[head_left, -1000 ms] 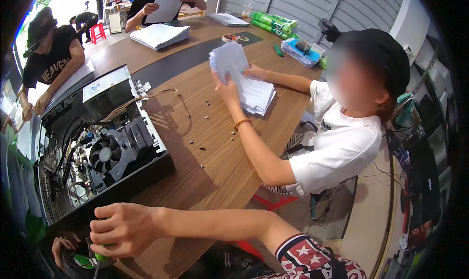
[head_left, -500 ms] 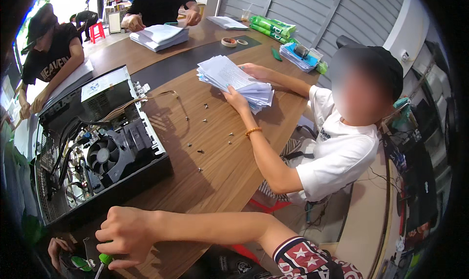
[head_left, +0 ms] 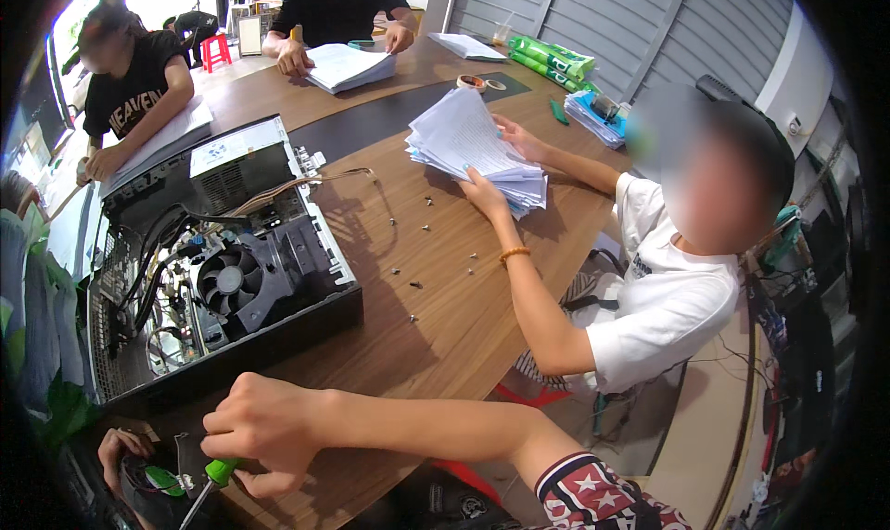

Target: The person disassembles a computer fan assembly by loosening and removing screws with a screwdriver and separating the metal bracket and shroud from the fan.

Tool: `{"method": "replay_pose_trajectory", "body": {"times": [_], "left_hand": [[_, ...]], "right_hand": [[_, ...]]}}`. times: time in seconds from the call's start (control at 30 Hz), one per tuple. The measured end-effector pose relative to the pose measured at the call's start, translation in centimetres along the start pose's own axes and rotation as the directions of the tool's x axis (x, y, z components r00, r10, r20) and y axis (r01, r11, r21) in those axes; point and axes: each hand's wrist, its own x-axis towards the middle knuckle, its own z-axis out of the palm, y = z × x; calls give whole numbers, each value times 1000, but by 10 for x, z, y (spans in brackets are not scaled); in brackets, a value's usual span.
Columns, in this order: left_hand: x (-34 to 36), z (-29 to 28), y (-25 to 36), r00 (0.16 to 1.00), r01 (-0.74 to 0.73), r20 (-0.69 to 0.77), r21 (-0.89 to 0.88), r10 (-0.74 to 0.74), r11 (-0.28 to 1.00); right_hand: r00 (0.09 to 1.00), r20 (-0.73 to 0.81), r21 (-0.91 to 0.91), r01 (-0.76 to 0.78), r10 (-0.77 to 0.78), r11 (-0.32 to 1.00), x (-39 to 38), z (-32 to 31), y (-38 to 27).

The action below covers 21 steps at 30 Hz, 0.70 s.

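At the lower left, my right hand [head_left: 269,428] is closed on a screwdriver with a green handle [head_left: 220,472]. Its metal shaft slants down and to the left. Further left, my left hand [head_left: 122,445] has its fingers curled over a dark computer part with a green patch [head_left: 165,480], which I cannot identify more exactly. Thin wires or a small bracket show beside that part. Just beyond both hands lies an open black desktop computer case [head_left: 222,358] with its cooling fan [head_left: 232,284], cables and power supply exposed.
Several loose screws [head_left: 414,285] are scattered right of the case. A person in white [head_left: 672,293] at the right holds a stack of papers [head_left: 477,150]. Two others sit across the table with papers. Tape rolls [head_left: 473,83] and green packs [head_left: 552,59] lie at the back.
The view has shifted, so the scene sits further right. My right hand stays closed on the screwdriver, more of whose handle and shaft now shows near the dark part.
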Motion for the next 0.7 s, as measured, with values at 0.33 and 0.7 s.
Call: {"method": "replay_pose_trajectory", "body": {"times": [0.33, 0.7], "left_hand": [[-2, 27, 17, 999, 26, 27, -64, -24, 998], [3, 19, 14, 998, 18, 64, -108, -11, 994]], "right_hand": [[986, -2, 145, -162, 164, 976, 9, -10, -2], [994, -33, 173, -95, 103, 980, 11, -9, 1]]}}
